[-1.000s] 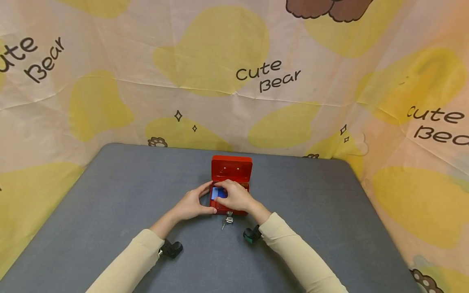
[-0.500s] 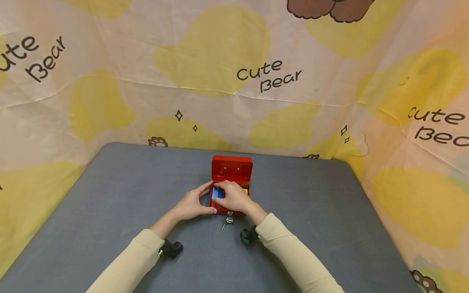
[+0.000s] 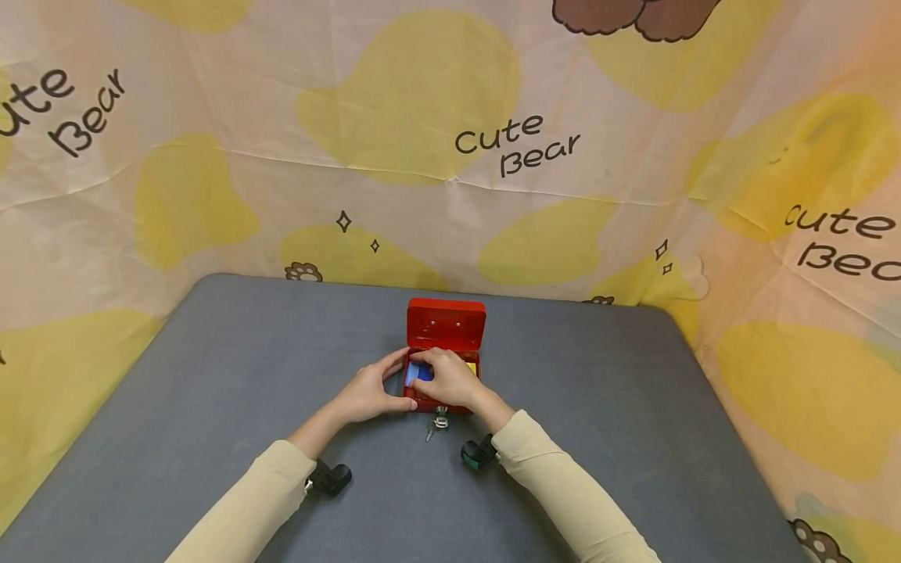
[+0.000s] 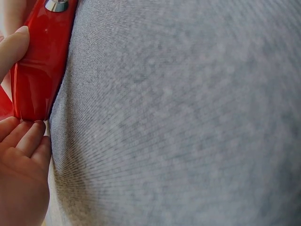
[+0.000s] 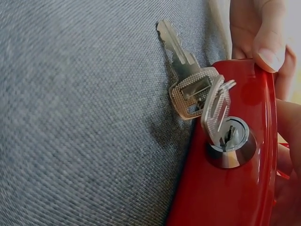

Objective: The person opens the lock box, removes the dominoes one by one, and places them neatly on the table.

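A red metal cash box (image 3: 445, 324) stands on the table with its lid raised at the back. My left hand (image 3: 366, 391) holds its left side, thumb at the front corner and fingers along the side wall; the left wrist view shows the fingertips against the red wall (image 4: 40, 70). Inside the box, my right hand (image 3: 454, 379) has thumb and fingers on either side of a blue piece (image 3: 425, 373), light blue at its left part. The fingertips' exact contact is hidden. To the right a yellow thing (image 3: 472, 367) peeks out beside the hand.
In the box's front lock sits a key (image 5: 217, 110), and a second key (image 5: 190, 84) hangs from it over the grey table (image 3: 605, 391). A patterned cloth (image 3: 422, 195) hangs around the table's back and sides. Both wrists wear small black cameras (image 3: 331, 478).
My right hand has shifted slightly left within the box, and the yellow thing now shows at its right. My left hand and the box have stayed put.
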Motion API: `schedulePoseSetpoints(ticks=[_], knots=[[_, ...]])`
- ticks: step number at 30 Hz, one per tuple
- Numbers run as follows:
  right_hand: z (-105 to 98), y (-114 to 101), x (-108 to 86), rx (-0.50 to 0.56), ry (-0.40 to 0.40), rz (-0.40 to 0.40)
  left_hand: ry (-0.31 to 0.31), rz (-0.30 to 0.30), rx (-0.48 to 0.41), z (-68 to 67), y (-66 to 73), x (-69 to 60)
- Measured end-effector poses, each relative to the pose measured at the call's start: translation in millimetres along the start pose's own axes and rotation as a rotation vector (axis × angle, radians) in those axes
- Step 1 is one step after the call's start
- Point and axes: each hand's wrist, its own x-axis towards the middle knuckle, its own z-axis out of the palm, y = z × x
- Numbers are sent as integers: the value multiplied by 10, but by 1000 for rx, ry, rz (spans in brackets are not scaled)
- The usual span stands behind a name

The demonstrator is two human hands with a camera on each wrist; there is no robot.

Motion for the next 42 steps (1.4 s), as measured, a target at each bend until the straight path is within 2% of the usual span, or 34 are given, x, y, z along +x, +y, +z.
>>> schedulePoseSetpoints(ticks=[8, 20, 35, 42], knots=[[5, 8, 9, 22, 5, 10, 1, -12, 13, -6, 12, 3], [5, 4, 1, -45, -21, 33, -4, -14, 10, -1, 20, 7], [55, 8, 9, -98, 0, 22, -4, -5, 3, -7, 12, 5], [36, -34, 20, -149, -31, 33, -6, -20, -11, -12, 14, -7]])
